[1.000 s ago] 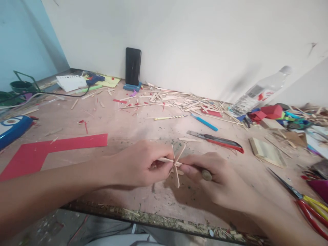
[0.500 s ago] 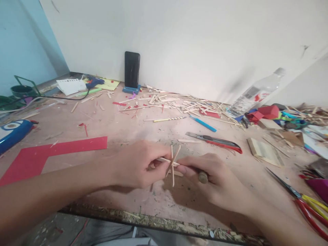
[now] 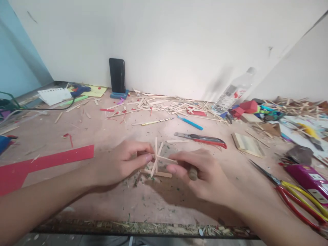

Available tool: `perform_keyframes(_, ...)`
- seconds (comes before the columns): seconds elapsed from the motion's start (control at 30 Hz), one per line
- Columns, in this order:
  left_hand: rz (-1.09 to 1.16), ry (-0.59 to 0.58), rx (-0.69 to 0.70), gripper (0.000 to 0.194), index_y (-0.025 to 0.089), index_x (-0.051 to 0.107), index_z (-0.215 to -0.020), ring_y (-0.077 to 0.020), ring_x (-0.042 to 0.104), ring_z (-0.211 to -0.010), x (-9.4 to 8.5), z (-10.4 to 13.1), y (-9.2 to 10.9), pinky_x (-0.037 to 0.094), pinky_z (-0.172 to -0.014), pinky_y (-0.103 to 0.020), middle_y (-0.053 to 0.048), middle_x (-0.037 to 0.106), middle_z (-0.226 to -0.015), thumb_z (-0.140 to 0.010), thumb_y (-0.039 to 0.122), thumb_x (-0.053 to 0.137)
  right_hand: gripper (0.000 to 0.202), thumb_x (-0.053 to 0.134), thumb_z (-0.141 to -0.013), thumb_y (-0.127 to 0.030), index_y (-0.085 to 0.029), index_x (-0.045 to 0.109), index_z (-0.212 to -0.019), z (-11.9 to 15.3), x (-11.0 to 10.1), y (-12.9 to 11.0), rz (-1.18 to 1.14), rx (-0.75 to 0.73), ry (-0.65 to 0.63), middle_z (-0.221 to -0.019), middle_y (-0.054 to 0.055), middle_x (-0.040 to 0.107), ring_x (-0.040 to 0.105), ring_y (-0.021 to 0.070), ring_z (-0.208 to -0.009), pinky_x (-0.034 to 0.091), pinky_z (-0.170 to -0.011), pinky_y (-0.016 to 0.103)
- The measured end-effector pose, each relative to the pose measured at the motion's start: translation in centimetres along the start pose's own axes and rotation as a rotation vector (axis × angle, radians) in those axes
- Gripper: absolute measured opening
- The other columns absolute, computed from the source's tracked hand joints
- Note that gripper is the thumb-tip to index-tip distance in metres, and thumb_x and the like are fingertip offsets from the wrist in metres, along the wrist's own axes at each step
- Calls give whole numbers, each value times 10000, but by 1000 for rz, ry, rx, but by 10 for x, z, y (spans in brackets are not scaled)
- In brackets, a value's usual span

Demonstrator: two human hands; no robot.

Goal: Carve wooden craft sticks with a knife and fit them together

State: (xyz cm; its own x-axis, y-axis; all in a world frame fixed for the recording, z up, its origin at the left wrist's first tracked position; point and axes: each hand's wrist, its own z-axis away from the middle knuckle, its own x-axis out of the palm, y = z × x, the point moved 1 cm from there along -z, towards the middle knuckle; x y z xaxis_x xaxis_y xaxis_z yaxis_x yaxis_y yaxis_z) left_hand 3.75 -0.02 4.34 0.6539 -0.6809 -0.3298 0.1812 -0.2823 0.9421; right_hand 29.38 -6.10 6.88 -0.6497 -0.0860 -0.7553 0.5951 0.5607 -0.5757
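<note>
Sticks (image 3: 156, 147) have been shifted leftward, pinched in the left hand (image 3: 128, 159); a rod (image 3: 193, 173) is gripped in the right hand (image 3: 207, 174); crossed, fixing unclear.

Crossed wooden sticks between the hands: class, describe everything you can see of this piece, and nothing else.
The crossed sticks are pale, thin and flat, apparently wood, with at least three meeting in a star shape. One stands nearly upright, one slants, and one runs sideways between the left hand and right hand, whose fingers hold it at either side. The piece appears raised over the tabletop. What joins the sticks at the middle is too small to tell.
</note>
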Motion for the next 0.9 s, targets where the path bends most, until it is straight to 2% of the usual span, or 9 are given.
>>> perform_keyframes(0.13, 90, 135, -131, 429, 169, 694, -943, -93, 449, -577, -6, -8, -11, 362, -551, -231, 58, 516, -689, -1148, 539, 625, 312, 662, -1147, -472, -181, 733, -1063, -1, -3, 8, 46, 155, 107, -921, 1, 722, 661, 126, -730, 603, -684, 285)
perform_keyframes(0.2, 120, 178, -183, 443, 162, 689, -994, -85, 467, -547, -10, -13, -21, 421, -529, -219, 63, 553, -717, -1149, 574, 639, 318, 666, -1143, -483, -182, 737, -1071, 0, -4, 12, 75, 198, 136, -936, 6, 728, 686, 139, -767, 619, -709, 298)
perform_keyframes(0.27, 122, 230, -221, 412, 153, 708, -1067, -100, 587, -625, -16, -19, -31, 543, -595, -242, 22, 661, -839, -1143, 556, 668, 329, 666, -1143, -487, -180, 727, -1042, 1, -5, 17, 108, 206, 142, -867, -15, 694, 658, 130, -716, 603, -680, 289)
perform_keyframes(0.33, 110, 284, -249, 367, 151, 726, -1182, -149, 710, -798, -22, -26, -40, 643, -725, -305, -32, 740, -1018, -1130, 514, 703, 341, 665, -1145, -483, -180, 711, -995, 2, -4, 22, 138, 187, 120, -800, -37, 649, 620, 119, -665, 580, -651, 277)
perform_keyframes(0.4, 100, 324, -272, 374, 159, 724, -1287, -205, 760, -976, -31, -32, -48, 684, -856, -384, -76, 760, -1188, -1119, 493, 723, 343, 671, -1141, -479, -183, 701, -971, 2, -1, 27, 162, 162, 80, -788, -40, 639, 611, 118, -662, 579, -658, 280)
perform_keyframes(0.5, 74, 369, -300, 400, 169, 703, -1379, -248, 760, -1121, -49, -40, -60, 684, -961, -453, -109, 740, -1332, -1112, 465, 738, 329, 683, -1134, -479, -186, 710, -988, 2, 5, 32, 187, 146, 29, -841, -21, 678, 651, 131, -721, 610, -717, 306)
perform_keyframes(0.67, -71, 446, -298, 424, 178, 688, -1428, -274, 745, -1205, -98, -49, -75, 673, -1021, -494, -123, 715, -1414, -1105, 446, 750, 345, 687, -1133, -466, -187, 690, -930, 1, 13, 40, 229, 139, -47, -801, -33, 655, 639, 129, -705, 603, -719, 307)
perform_keyframes(0.8, -313, 594, -297, 422, 183, 690, -1430, -281, 739, -1227, -156, -51, -74, 666, -1042, -505, -124, 710, -1431, -1104, 445, 750, 401, 667, -1141, -439, -200, 617, -823, -2, 14, 40, 253, 97, -69, -738, -50, 587, 587, 128, -679, 559, -701, 298)
perform_keyframes(0.9, -492, 709, -334, 418, 188, 690, -1435, -283, 734, -1242, -199, -53, -69, 661, -1054, -510, -126, 704, -1447, -1105, 439, 749, 380, 624, -1157, -390, -205, 614, -825, -4, 14, 36, 246, 70, -109, -779, -33, 630, 609, 142, -722, 538, -720, 310)
